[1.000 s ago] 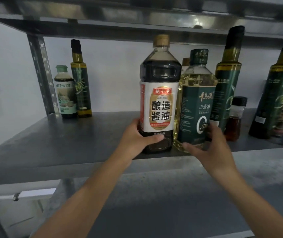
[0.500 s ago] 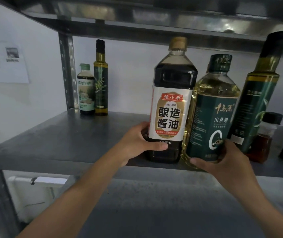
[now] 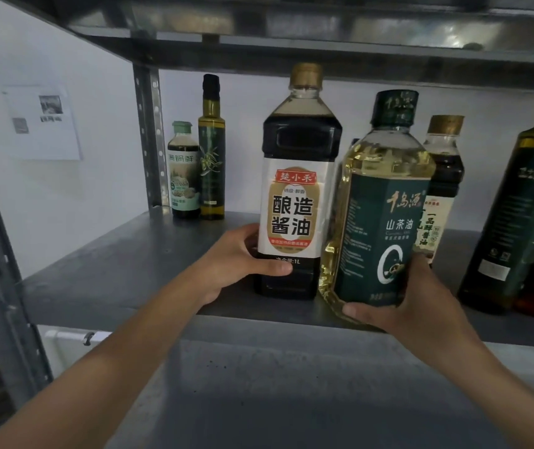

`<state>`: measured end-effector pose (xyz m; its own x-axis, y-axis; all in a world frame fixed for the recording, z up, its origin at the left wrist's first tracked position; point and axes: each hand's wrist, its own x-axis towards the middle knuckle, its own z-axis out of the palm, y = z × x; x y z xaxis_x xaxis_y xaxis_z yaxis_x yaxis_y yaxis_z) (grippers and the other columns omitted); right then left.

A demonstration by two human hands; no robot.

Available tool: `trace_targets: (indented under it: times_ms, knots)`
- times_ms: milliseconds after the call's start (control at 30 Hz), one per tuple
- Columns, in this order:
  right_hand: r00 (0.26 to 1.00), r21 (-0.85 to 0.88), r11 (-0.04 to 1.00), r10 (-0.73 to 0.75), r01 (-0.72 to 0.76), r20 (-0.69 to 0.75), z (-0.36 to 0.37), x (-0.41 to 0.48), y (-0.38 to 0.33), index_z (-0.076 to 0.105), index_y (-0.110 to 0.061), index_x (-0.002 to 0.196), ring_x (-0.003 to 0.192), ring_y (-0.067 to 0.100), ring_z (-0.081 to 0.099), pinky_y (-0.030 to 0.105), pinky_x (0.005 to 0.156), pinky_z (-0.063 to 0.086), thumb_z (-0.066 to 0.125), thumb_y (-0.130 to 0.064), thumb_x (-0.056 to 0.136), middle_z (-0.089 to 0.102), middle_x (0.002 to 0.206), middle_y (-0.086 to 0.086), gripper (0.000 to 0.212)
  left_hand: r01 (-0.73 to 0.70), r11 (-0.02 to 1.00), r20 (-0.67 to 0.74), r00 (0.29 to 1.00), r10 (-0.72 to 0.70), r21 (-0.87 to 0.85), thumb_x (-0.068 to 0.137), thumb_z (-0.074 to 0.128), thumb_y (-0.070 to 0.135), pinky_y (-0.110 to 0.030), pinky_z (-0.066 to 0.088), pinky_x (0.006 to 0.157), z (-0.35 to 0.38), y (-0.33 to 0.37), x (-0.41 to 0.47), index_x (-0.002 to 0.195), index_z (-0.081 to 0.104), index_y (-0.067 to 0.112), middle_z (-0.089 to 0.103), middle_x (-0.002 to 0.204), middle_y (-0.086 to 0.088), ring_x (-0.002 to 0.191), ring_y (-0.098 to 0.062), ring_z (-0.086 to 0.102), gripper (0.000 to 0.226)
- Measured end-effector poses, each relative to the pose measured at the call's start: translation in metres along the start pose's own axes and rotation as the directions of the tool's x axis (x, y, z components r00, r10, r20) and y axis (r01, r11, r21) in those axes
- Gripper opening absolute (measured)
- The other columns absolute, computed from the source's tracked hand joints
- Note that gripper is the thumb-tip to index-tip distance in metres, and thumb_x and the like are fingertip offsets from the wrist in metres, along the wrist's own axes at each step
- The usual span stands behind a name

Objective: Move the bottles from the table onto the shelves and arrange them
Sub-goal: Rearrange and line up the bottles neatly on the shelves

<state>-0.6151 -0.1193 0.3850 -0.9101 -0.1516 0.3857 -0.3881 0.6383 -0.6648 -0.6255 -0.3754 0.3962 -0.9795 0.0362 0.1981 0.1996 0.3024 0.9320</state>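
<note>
At shelf (image 3: 123, 270) front, L hand (image 3: 236, 264) grips soy sauce btl (image 3: 294, 196), R hand (image 3: 421, 303) grips tilted tea-oil btl (image 3: 379, 228).

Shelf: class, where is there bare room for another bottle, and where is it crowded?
Bare: the shelf left of the soy bottle, in front of the back-left olive oil; also the lower shelf. Crowded: right of the soy bottle, around the tea-oil bottle.

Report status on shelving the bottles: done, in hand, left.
Done: a small sauce bottle and an olive oil bottle stand at the back left of the shelf. In hand: the left hand grips the upright soy sauce bottle; the right hand holds the tea oil bottle tilted at the front edge. Left: setting both in place; what remains elsewhere is out of view.
</note>
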Motion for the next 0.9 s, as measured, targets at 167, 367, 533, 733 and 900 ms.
trace_targets:
  times_ms: [167,367,533,733,900]
  knots:
    - [0.941,0.234,0.971,-0.031,-0.052,0.336,-0.008,0.018,-0.009,0.046,-0.04,0.106,0.085,-0.009,0.064,0.005,0.06,0.048,0.087,-0.014,0.057,0.067,0.095,-0.025,0.069,0.029,0.999,-0.038,0.999,-0.028,0.028,0.046,0.086,0.033,-0.024,0.04,0.088,-0.035,-0.009,0.001,0.102,0.061,0.041,0.069,0.098,0.025,0.103,0.005,0.056,0.061]
    - [0.922,0.251,0.968,-0.081,-0.018,0.378,0.005,0.031,-0.026,0.051,-0.038,0.108,0.084,-0.014,0.061,0.001,0.058,0.044,0.086,-0.032,0.036,0.066,0.092,-0.035,0.08,0.072,0.997,-0.092,0.993,-0.069,0.031,0.05,0.086,0.024,-0.041,0.039,0.106,-0.084,-0.02,0.003,0.114,0.062,0.03,0.071,0.108,0.011,0.112,-0.01,0.059,0.069]
    - [0.935,0.25,0.968,-0.097,0.009,0.341,0.027,0.036,-0.039,0.05,-0.043,0.113,0.091,-0.013,0.06,0.005,0.067,0.046,0.087,-0.039,0.032,0.065,0.099,-0.034,0.089,0.101,0.995,-0.123,0.987,-0.101,-0.005,0.048,0.085,0.022,-0.05,0.035,0.109,-0.121,-0.03,0.012,0.117,0.062,0.024,0.07,0.112,0.005,0.116,-0.019,0.057,0.073]
    - [0.951,0.266,0.964,-0.096,0.015,0.293,0.059,0.04,-0.061,0.049,-0.039,0.118,0.092,-0.009,0.061,0.007,0.068,0.047,0.092,-0.032,0.037,0.067,0.101,-0.026,0.092,0.147,0.986,-0.126,0.98,-0.157,-0.083,0.048,0.083,0.016,-0.046,0.039,0.107,-0.155,-0.038,0.024,0.107,0.067,0.022,0.073,0.103,0.005,0.11,-0.018,0.06,0.062]
    - [0.971,0.261,0.965,-0.081,0.019,0.226,0.092,0.051,-0.075,0.044,-0.036,0.12,0.092,-0.01,0.055,0.012,0.069,0.043,0.092,-0.03,0.044,0.06,0.106,-0.026,0.09,0.18,0.973,-0.119,0.973,-0.198,-0.145,0.052,0.08,0.009,-0.043,0.038,0.107,-0.177,-0.045,0.034,0.115,0.063,0.019,0.071,0.109,0.001,0.113,-0.02,0.058,0.066]
